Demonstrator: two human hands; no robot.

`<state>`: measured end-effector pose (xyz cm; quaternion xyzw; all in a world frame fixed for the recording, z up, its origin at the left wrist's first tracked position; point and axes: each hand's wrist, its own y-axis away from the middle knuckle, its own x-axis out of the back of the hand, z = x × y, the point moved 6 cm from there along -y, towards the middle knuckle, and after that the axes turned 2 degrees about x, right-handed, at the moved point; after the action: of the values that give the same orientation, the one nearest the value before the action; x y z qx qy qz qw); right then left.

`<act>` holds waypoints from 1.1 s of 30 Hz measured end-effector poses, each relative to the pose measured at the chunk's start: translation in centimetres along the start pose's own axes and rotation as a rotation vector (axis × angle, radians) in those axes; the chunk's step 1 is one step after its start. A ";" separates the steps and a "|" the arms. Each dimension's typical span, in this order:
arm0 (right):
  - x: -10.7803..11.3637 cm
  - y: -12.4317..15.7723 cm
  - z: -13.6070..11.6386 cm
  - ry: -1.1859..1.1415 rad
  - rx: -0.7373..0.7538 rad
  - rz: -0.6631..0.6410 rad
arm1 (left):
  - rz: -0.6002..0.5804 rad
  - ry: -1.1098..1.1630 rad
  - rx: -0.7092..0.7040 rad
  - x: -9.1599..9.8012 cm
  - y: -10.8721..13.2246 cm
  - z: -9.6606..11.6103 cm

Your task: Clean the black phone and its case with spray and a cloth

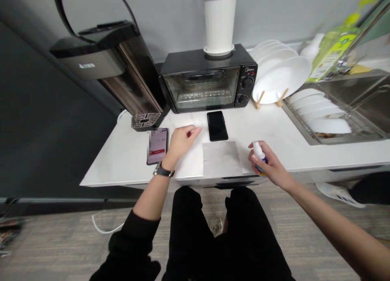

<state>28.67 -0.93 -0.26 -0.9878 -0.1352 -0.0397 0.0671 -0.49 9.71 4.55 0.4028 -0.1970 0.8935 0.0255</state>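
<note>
In the right hand (272, 162), fingers wrap round the bottle (258, 152) at the bench's (265, 124) front edge. The cloth (221, 157), flat along that edge, and the black phone (217, 125) behind it lie untouched, suggesting an early stage. The left hand's fingers (180, 134) curl loosely; whether they pinch anything, I cannot tell.
</note>
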 end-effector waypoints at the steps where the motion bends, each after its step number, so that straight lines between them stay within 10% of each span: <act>1: -0.2 -0.8 0.0 0.035 0.042 -0.018 | 0.067 0.016 -0.006 -0.3 -1.6 0.0; 6: -0.6 -4.7 -0.3 0.261 0.162 -0.116 | 0.344 0.016 -0.008 -1.5 -5.3 -1.6; 22: -1.5 -6.9 0.2 0.665 0.496 -0.106 | 0.137 -0.207 -0.005 -4.2 -5.5 -2.9; 33: -1.2 -6.4 -0.4 0.881 0.493 -0.356 | 0.120 -0.195 0.031 -4.1 -5.5 -3.3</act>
<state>25.76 4.79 0.79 -0.7943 -0.2648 -0.4282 0.3399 1.03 16.46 1.39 0.4759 -0.2086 0.8528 -0.0533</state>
